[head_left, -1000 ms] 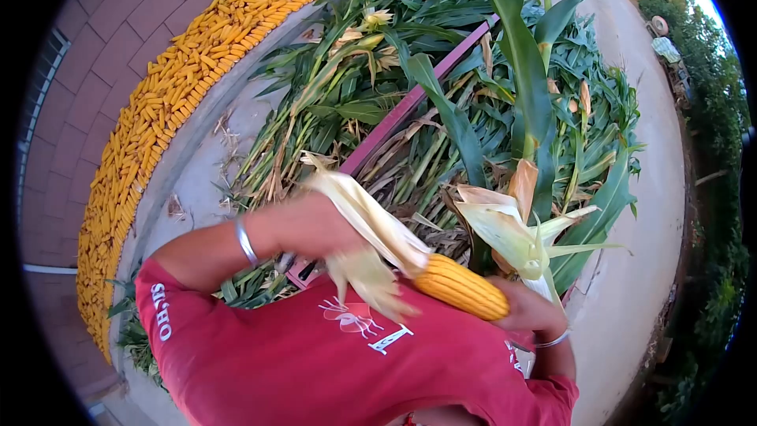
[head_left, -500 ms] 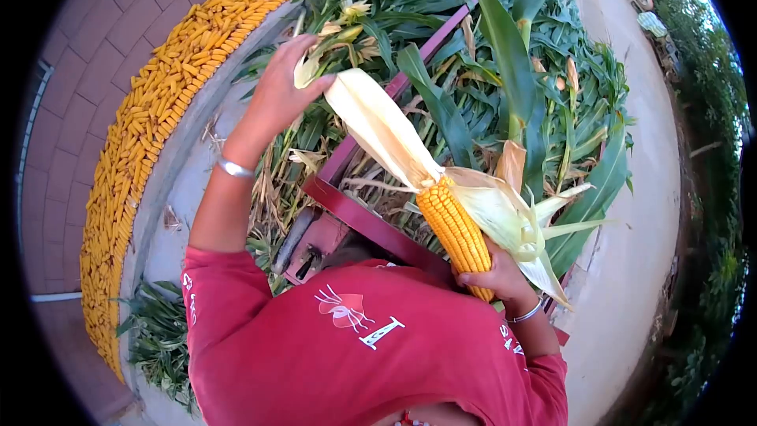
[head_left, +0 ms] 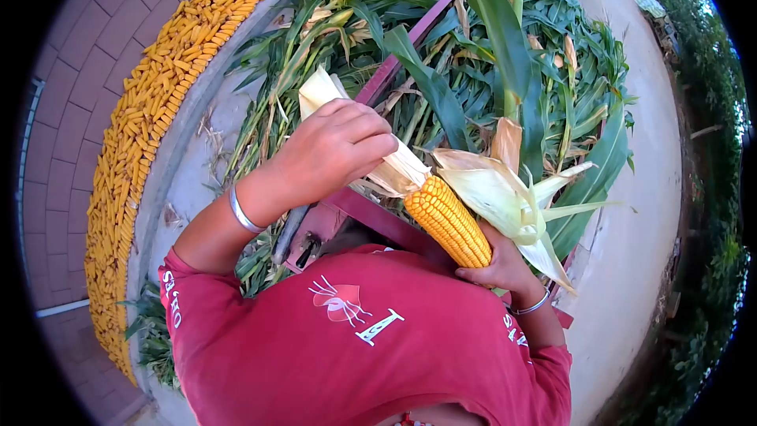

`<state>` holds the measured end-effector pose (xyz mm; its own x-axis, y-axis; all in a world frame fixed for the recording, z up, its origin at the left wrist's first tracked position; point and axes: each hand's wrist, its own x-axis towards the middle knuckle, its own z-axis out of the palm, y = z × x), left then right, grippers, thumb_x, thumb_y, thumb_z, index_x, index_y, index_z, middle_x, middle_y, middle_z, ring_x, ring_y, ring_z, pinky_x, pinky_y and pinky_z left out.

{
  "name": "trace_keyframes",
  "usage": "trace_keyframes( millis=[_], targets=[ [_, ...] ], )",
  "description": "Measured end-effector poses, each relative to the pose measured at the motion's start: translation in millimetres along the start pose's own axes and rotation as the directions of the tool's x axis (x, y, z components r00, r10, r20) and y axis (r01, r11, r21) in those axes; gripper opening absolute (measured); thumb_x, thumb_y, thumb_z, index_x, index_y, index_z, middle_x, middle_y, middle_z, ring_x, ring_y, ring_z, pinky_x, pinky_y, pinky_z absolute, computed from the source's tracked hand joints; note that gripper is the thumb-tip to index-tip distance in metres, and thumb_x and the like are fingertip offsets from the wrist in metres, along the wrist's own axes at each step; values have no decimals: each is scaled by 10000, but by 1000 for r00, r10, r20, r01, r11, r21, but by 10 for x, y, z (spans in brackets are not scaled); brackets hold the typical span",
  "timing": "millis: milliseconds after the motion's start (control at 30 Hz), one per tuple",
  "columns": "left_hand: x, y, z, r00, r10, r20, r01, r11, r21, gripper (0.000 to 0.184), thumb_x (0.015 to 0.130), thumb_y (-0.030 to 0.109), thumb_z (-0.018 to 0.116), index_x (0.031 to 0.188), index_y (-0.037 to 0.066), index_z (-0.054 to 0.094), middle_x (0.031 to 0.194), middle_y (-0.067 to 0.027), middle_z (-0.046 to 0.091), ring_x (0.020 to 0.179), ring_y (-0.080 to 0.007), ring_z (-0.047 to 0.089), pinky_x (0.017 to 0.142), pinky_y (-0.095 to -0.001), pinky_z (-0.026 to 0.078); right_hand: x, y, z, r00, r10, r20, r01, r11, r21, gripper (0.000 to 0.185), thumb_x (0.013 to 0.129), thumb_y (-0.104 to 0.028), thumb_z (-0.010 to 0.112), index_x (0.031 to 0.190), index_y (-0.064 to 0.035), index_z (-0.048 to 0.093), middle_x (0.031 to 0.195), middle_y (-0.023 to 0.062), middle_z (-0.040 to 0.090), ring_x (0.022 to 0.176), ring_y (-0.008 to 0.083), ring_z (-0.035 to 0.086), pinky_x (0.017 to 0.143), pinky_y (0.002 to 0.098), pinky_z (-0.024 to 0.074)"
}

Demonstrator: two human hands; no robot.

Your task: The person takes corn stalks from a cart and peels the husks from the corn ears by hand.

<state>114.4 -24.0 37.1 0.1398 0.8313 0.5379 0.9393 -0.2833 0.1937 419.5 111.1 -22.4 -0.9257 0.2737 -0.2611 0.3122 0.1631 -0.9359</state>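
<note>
My right hand (head_left: 502, 262) is wrapped round the lower end of an ear of corn (head_left: 448, 219), its yellow kernels bare along the side I see. Pale husk leaves (head_left: 485, 189) still hang from the ear's upper end and fold over to the right, beside the stalk. With bent fingers, my left hand (head_left: 343, 142) grips another husk strip (head_left: 406, 166) just above the cob. That strip's free end sticks out past my knuckles. A tall green corn stalk (head_left: 514, 102) with long leaves rises behind the ear.
Cut corn stalks (head_left: 568, 71) lie heaped in front, with a dark red metal bar (head_left: 418, 31) across them. At left, a long pile of husked corn ears (head_left: 150, 126) lines a tiled surface (head_left: 87, 63). A concrete road (head_left: 643, 213) runs along the right, beside green bushes (head_left: 710, 87).
My left hand has come down and to the right along the husk, from its far tip to near the cob, closing round it. My right hand keeps its hold on the ear.
</note>
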Motion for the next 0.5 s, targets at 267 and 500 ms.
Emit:
trace_keyframes(
  millis=[267,500],
  targets=[
    [-116,73,55,999,36,15,-36,999,37,188,710,113,705,858,78,595,874,-53,580,874,-240,575,800,-362,470,-84,-17,42,997,71,-20,-70,997,41,757,656,-207,807,1292,25,468,1224,118,554,1154,195,506,1023,324,356],
    [-190,142,183,998,46,33,-47,999,13,213,723,132,700,907,78,607,918,-48,599,913,-234,586,823,-355,472,-91,-114,113,995,97,5,-97,993,74,646,683,-183,791,1227,15,504,1110,78,588,1046,157,543,949,303,409]
  ],
)
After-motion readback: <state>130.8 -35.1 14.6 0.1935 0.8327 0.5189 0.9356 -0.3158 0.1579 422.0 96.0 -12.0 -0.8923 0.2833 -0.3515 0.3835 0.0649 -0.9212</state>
